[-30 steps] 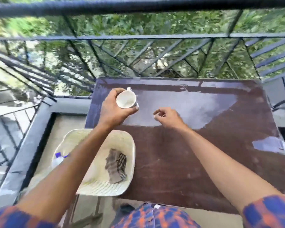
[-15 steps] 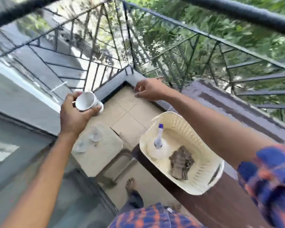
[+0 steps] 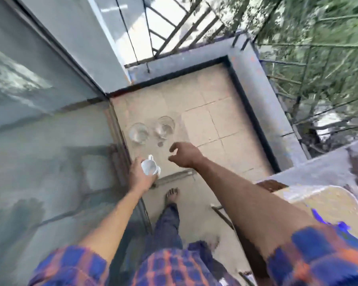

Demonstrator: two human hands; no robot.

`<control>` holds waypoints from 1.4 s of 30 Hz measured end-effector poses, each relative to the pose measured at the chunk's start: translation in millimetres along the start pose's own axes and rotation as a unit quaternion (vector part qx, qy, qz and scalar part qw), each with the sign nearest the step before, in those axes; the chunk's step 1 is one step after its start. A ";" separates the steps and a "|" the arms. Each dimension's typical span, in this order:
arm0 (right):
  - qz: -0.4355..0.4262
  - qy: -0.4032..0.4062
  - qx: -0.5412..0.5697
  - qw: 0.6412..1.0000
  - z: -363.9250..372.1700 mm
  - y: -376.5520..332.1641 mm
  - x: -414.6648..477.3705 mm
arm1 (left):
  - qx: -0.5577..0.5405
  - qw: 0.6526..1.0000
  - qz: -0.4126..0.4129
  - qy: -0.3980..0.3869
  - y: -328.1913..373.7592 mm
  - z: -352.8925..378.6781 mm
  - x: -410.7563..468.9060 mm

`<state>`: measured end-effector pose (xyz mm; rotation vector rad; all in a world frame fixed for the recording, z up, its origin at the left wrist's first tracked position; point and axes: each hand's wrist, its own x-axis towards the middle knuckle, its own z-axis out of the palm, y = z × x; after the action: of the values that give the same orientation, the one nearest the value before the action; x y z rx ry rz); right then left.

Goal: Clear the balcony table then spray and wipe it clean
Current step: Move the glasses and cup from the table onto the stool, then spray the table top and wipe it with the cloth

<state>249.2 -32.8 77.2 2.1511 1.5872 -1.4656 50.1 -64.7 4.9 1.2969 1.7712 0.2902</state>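
Head cam – left hand (image 3: 140, 176) grip round white cup (image 3: 150, 167); right hand (image 3: 184, 154) half-open, empty.

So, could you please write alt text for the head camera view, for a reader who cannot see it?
A person's left hand holds a small white ceramic cup above a low beige stool where two clear drinking glasses already stand, while the empty right hand hovers beside it, fingers curled. A cream plastic basket sits at the right edge, above the tiled balcony floor.
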 end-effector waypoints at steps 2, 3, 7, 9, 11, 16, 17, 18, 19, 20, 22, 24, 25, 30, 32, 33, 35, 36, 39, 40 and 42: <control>0.038 -0.012 0.009 0.999 38.3 20.5 30.3 | 0.032 0.999 0.000 0.006 -21.4 9.2 20.2; 0.055 -0.008 0.002 0.998 54.8 29.7 43.2 | 0.041 0.999 0.005 0.007 -27.1 12.5 29.6; 0.065 0.012 -0.056 0.996 97.8 53.5 83.7 | 0.055 0.998 0.035 0.016 -42.6 23.6 65.1; 0.048 0.005 -0.089 0.995 109.9 62.9 101.5 | 0.073 0.996 0.059 0.009 -52.9 29.0 80.3; 0.032 0.013 -0.101 0.994 120.2 71.4 110.5 | 0.100 0.992 0.082 -0.001 -61.2 32.3 86.6; 0.023 0.008 -0.152 0.988 129.9 78.8 109.0 | 0.135 0.983 0.124 -0.017 -70.0 33.3 86.2; 0.028 -0.006 -0.152 0.988 125.2 79.1 107.1 | 0.137 0.983 0.120 -0.026 -68.2 31.4 84.9; 0.035 -0.020 -0.146 0.988 117.1 76.6 105.4 | 0.137 0.984 0.110 -0.036 -64.6 28.1 83.0; 0.043 -0.032 -0.128 0.990 108.1 73.0 104.8 | 0.138 0.985 0.096 -0.047 -58.6 24.0 80.3; 0.058 -0.044 -0.095 0.993 99.0 68.5 104.6 | 0.139 0.985 0.087 -0.052 -52.6 20.2 77.2; 0.099 -0.052 0.037 0.993 78.9 55.6 97.2 | 0.143 0.985 0.092 -0.042 -35.0 9.9 68.9; 0.123 -0.041 0.160 0.978 57.9 42.0 79.3 | 0.145 0.984 0.095 -0.044 -13.8 -2.0 60.8; 0.115 -0.017 0.184 0.976 48.1 37.4 71.9 | 0.134 0.986 0.091 -0.047 -3.3 -7.2 59.7; 0.041 0.108 0.210 0.971 -4.2 13.3 -15.5 | 0.029 0.994 0.072 -0.074 77.6 -30.8 33.7; 0.004 0.151 0.217 0.964 -21.2 8.9 -61.8 | 0.000 0.990 0.111 -0.082 113.2 -33.3 14.3; -0.013 0.173 0.223 0.959 -25.9 10.0 -86.3 | -0.022 0.987 0.127 -0.091 128.5 -33.3 2.0; -0.044 0.220 0.226 0.948 -32.8 13.1 -136.6 | -0.064 0.979 0.157 -0.111 155.6 -31.1 -21.0; -0.051 0.242 0.231 0.941 -32.5 19.1 -163.7 | -0.092 0.974 0.168 -0.124 168.1 -26.9 -36.5; -0.057 0.297 0.272 0.914 -13.6 46.0 -243.6 | -0.160 0.954 0.193 -0.163 196.7 -4.9 -94.9; -0.059 0.312 0.282 0.906 -5.7 54.1 -266.3 | -0.163 0.948 0.207 -0.177 204.1 2.7 -113.8; -0.055 0.334 0.291 0.895 15.7 77.8 -316.5 | -0.139 0.930 0.247 -0.236 214.9 23.4 -159.2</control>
<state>300.5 -295.0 264.6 3.2367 1.5865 -1.4521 214.7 -116.7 210.5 1.4420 0.9494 0.4468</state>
